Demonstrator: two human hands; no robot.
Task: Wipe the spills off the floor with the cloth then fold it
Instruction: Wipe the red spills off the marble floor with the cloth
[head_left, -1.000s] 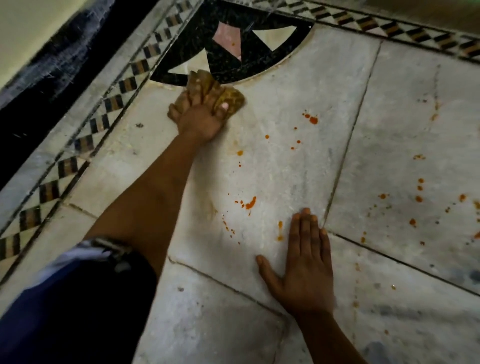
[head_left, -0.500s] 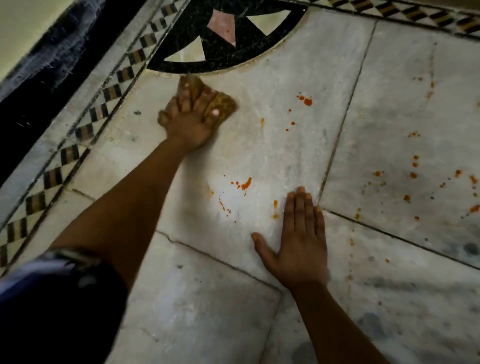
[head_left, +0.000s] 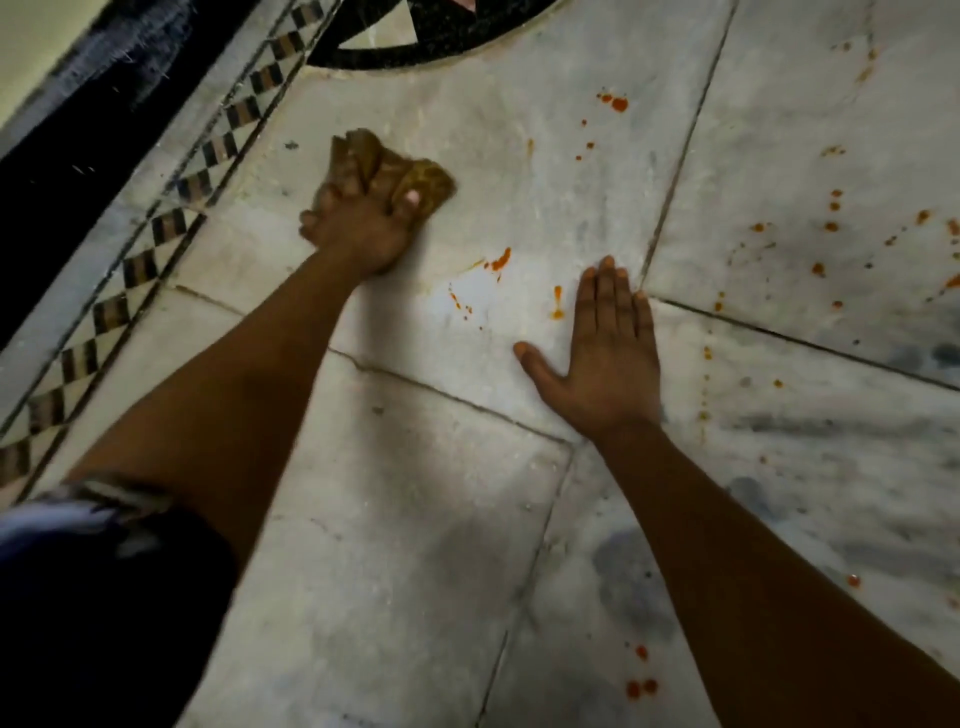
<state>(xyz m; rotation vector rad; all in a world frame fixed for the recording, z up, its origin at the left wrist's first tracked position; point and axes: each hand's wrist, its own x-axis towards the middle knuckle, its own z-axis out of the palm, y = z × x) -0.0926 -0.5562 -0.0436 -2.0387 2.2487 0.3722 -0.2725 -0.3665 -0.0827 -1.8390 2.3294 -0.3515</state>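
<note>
Floor (head_left: 467, 519) of pale marble slabs, seen from your head camera as you lean over it. Your left hand (head_left: 358, 228) is bunched around a brown cloth (head_left: 415, 176): the fingers curl into its folds and the thumb presses on its right-hand lobe, so the cloth is gripped and held down against the slab, crumpled rather than folded. It lies on the far left part of the marble, near the checkered border strip (head_left: 156, 228) and short of the black inlay arc (head_left: 415, 52) at the top edge. Your right hand (head_left: 608, 358) rests flat on the floor, palm down, its four fingers straight and close together, the thumb spread out to the left; it holds nothing. Orange-red spills (head_left: 501, 259) dot the stone between your two hands, with a streak (head_left: 557, 301) just left of the right fingertips. A larger drop (head_left: 618, 104) lies farther away, well to the right of the cloth, and many more spots (head_left: 834, 208) scatter over the slab on the right. A few drops (head_left: 641, 686) also sit near your right forearm at the lower edge. Dark grout joints (head_left: 670, 208) run between the slabs, one passing just beside the right fingertips. A dark sleeve (head_left: 93, 597) with a pale cuff fills the lower left corner. No container appears anywhere in view.
</note>
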